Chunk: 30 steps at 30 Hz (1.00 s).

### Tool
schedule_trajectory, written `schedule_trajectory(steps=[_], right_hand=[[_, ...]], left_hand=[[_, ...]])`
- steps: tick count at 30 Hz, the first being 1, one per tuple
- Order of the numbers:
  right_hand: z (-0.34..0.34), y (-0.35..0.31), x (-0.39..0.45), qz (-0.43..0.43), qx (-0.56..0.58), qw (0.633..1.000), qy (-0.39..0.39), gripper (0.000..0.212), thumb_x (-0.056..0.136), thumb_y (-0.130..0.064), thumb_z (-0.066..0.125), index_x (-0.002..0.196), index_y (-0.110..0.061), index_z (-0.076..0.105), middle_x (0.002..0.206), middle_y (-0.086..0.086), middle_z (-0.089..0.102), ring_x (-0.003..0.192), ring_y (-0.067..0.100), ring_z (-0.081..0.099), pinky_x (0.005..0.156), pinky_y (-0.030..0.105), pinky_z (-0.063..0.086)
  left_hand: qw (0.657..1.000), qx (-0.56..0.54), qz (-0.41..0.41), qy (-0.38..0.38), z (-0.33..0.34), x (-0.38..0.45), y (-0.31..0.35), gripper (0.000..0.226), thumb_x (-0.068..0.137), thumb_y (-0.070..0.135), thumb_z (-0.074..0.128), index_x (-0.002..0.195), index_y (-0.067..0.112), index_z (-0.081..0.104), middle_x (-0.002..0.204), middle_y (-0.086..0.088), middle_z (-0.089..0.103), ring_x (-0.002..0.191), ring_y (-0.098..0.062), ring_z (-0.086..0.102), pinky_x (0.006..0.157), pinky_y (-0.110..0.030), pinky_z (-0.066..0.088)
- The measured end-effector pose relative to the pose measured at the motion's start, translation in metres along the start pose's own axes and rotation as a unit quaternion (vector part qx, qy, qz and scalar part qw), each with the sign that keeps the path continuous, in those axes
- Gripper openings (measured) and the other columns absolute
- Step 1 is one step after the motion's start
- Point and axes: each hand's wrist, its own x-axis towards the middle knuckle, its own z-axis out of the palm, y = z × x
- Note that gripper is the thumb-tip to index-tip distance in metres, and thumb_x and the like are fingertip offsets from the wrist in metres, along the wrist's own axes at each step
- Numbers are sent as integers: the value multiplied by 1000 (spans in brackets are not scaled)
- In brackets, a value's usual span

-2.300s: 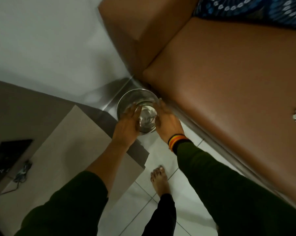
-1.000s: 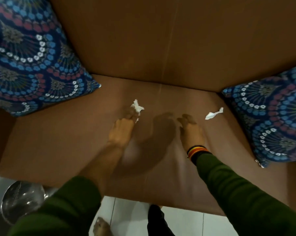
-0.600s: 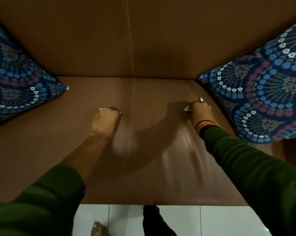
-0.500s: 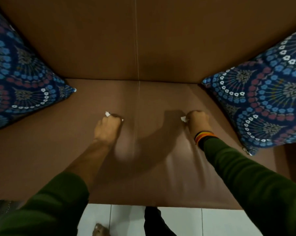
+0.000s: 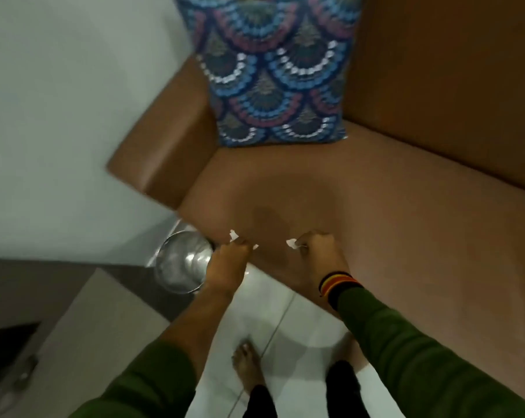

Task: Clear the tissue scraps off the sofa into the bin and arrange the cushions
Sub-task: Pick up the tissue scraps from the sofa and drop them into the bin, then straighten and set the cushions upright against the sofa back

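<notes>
Left hand (image 5: 229, 262) and right hand (image 5: 318, 251) each pinch a tissue scrap (image 5: 233, 235), seemingly feather-light, soft, best held bunched in fingertips, just right of the bin (image 5: 181, 262) at centre-left, cushion (image 5: 273, 70) up top.

The left hand (image 5: 228, 264) and the right hand (image 5: 318, 255) are each closed on a white tissue scrap (image 5: 233, 235) (image 5: 291, 243) over the front edge of the brown sofa (image 5: 391, 212). The metal bin (image 5: 181, 262) stands on the floor just beside the left hand. A blue patterned cushion (image 5: 273, 70) leans in the sofa corner.
</notes>
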Motion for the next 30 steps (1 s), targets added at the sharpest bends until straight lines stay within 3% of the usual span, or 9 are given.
schedule_trajectory(steps=[5,10,14,18,21,25,28,30], right_hand=[[112,-96,17,-37,-6,999,-39,16,90,-9,65,97,-10,80,95,17,79,87,36,73,84,38,60],[203,-151,49,-54,-3,996,-66,20,93,-7,62,105,-9,79,108,13,78,100,31,71,90,32,54],[265,-161,87,-43,-7,997,-70,25,93,-2,59,105,-10,79,111,15,77,103,34,70,96,40,56],[305,-154,107,-19,-7,992,-123,42,94,-5,54,130,-25,65,135,13,66,122,36,62,108,45,50],[309,-146,101,-45,-49,989,-135,52,95,-10,50,142,-31,52,135,18,63,119,42,62,104,49,52],[275,-146,66,-110,-90,987,-76,58,93,-9,50,148,-26,39,133,17,64,112,39,66,95,46,57],[232,-151,40,-174,-135,975,2,64,96,-8,53,154,-18,29,162,12,33,145,32,39,117,42,38],[195,-156,34,-190,-164,966,67,66,99,-14,51,157,-15,20,168,12,15,154,31,15,124,48,20]], left_hand=[[994,-56,-97,-5,47,-37,-121,33,100,7,58,129,15,70,127,-13,73,113,-32,71,96,-39,57],[954,-199,-222,36,104,-40,-201,26,100,5,56,116,9,77,111,-19,77,103,-35,74,92,-41,59],[938,-260,-228,24,153,-21,-241,21,99,8,60,107,4,79,102,-20,78,96,-35,76,89,-43,62],[947,-257,-191,19,188,-7,-260,27,100,25,66,121,12,74,114,-15,77,108,-31,74,96,-41,60],[949,-266,-168,7,197,-9,-264,40,100,25,65,140,19,63,139,-10,67,128,-32,64,105,-43,53],[952,-271,-134,39,179,-24,-257,54,104,29,57,156,20,44,159,-12,48,146,-34,45,117,-50,43],[962,-238,-101,85,136,-33,-238,60,108,33,48,163,19,28,168,-13,30,155,-34,28,124,-53,30],[964,-218,-59,137,102,-30,-223,64,107,34,51,163,17,26,170,-12,26,157,-33,26,126,-53,28]])
